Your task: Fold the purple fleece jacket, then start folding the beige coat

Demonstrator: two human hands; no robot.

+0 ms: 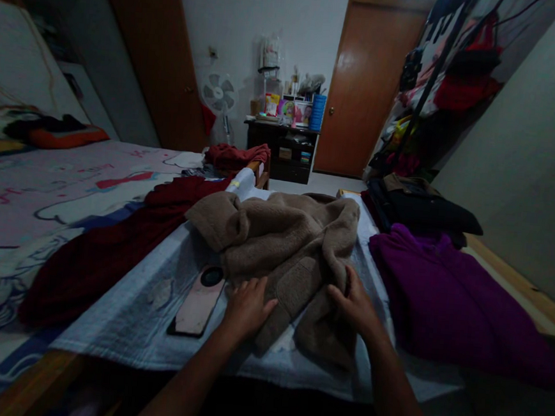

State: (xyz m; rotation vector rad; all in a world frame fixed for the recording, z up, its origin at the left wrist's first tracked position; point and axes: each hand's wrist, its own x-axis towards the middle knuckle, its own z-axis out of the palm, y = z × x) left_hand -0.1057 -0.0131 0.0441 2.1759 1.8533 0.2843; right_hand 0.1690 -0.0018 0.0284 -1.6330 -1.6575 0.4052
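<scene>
A brown fleece jacket (299, 235) lies rumpled on the cloth-covered board, its sleeves bent and a pocket patch facing up. My left hand (249, 308) rests on its lower left edge, fingers laid flat and thumb apart. On the right side, my right hand (357, 304) has its thumb on top of the jacket's sleeve and its fingers along the outer edge, gripping the fabric. Left of my left hand lies a pale pink phone-like slab (199, 304) with a round dark disc at its top end.
A folded purple garment (453, 299) and a stack of dark clothes (422, 206) sit to the right. Dark red cloth (125, 247) lies along the patterned bed (82, 180) at left. Farther back stand a fan (219, 94), a black cabinet (282, 154) and a wooden door (371, 81).
</scene>
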